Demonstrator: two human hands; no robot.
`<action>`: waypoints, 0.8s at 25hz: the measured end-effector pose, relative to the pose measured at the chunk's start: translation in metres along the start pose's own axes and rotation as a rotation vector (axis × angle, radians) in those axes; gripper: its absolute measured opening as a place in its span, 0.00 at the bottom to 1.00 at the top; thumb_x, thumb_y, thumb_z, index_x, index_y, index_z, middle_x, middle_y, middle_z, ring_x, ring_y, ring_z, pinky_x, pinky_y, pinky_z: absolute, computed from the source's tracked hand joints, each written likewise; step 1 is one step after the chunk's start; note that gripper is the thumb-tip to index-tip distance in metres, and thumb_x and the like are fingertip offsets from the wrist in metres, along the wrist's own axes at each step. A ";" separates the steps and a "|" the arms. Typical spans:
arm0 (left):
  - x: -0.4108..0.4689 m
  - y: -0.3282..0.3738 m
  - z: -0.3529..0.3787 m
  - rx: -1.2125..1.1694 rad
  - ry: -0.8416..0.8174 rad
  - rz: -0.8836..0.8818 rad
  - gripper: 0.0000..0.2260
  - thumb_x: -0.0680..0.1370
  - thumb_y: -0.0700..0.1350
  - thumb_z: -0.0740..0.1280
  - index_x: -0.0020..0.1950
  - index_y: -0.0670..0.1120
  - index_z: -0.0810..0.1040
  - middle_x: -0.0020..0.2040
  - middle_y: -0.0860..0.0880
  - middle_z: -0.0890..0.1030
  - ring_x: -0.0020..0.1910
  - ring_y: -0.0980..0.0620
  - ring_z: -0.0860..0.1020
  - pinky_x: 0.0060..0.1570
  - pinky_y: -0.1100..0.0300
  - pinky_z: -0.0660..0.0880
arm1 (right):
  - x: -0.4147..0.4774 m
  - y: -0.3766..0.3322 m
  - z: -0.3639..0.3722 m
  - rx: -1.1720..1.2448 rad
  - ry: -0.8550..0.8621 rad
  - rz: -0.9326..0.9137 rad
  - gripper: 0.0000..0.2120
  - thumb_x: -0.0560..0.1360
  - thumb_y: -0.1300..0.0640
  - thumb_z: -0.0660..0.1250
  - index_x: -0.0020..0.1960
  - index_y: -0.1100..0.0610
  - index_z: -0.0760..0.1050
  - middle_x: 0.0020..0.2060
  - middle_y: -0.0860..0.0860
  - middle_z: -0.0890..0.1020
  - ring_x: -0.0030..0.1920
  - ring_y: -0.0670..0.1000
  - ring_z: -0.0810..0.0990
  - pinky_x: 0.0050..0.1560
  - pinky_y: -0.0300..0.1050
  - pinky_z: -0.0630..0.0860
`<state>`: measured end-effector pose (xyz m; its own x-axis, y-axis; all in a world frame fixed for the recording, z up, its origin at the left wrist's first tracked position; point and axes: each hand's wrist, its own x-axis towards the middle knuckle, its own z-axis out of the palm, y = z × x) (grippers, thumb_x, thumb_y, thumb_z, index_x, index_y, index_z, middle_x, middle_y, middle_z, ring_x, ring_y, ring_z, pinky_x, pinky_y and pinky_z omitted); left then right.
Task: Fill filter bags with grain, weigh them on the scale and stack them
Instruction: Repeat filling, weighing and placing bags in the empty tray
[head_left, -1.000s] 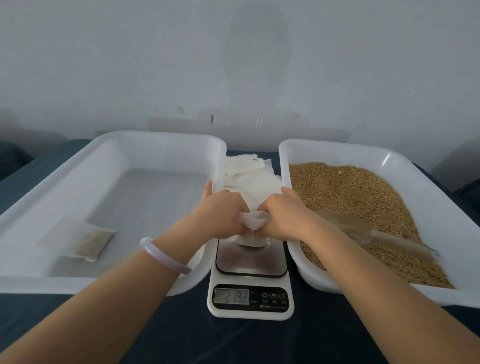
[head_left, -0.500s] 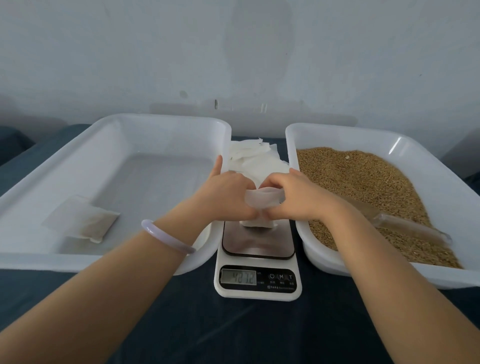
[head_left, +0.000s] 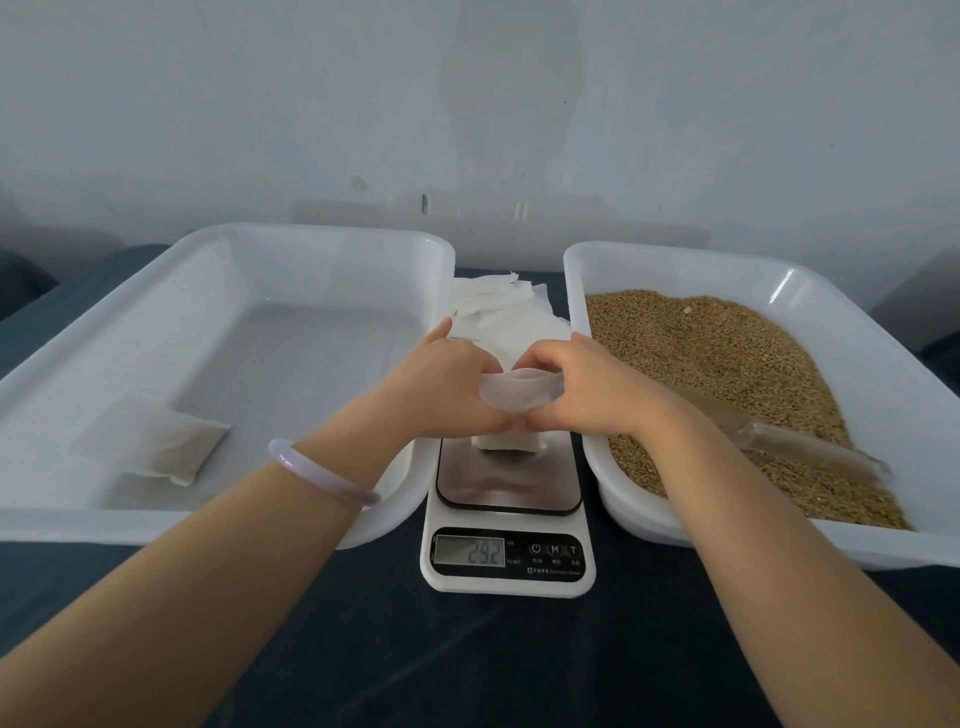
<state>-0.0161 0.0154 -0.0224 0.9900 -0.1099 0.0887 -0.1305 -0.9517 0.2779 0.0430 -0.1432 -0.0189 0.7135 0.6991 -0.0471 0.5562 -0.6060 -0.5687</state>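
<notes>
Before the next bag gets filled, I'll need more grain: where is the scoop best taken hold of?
Take the scoop by its clear handle, from above with the right hand. The handle lies exposed on the grain, pointing to the tray's near right; the wider bowl end points toward the scale.

A pale, stained wall (head_left: 467, 104) behind a dark cloth-covered table (head_left: 467, 665)

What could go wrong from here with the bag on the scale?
1. The left hand and right hand both grip the filter bag while it sits on the scale, so the display reading is likely off.
2. The bag's mouth is held open; if it tips on release, any grain could spill.
3. The right forearm passes over the grain tray and could nudge it.
</notes>
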 end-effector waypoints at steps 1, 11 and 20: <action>-0.001 0.001 -0.001 -0.002 0.006 -0.003 0.11 0.73 0.50 0.67 0.34 0.45 0.73 0.28 0.54 0.70 0.32 0.57 0.69 0.73 0.56 0.48 | 0.000 0.000 0.000 0.003 0.005 -0.001 0.17 0.64 0.48 0.75 0.50 0.46 0.75 0.49 0.45 0.80 0.57 0.52 0.73 0.54 0.45 0.70; -0.002 0.002 -0.002 -0.030 0.020 -0.017 0.14 0.72 0.50 0.66 0.40 0.39 0.80 0.26 0.54 0.68 0.35 0.54 0.65 0.65 0.58 0.56 | 0.000 0.001 0.000 0.019 0.014 0.000 0.16 0.64 0.48 0.76 0.49 0.47 0.76 0.48 0.46 0.80 0.55 0.51 0.74 0.54 0.48 0.73; -0.001 -0.001 0.001 0.010 -0.006 0.011 0.15 0.73 0.51 0.66 0.27 0.50 0.67 0.25 0.56 0.68 0.29 0.60 0.68 0.73 0.55 0.49 | 0.001 0.002 0.002 -0.003 0.032 0.003 0.09 0.66 0.52 0.74 0.42 0.44 0.75 0.44 0.47 0.80 0.52 0.51 0.73 0.44 0.42 0.67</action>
<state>-0.0171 0.0159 -0.0235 0.9888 -0.1226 0.0857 -0.1413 -0.9533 0.2670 0.0445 -0.1428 -0.0213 0.7285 0.6847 -0.0222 0.5555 -0.6093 -0.5658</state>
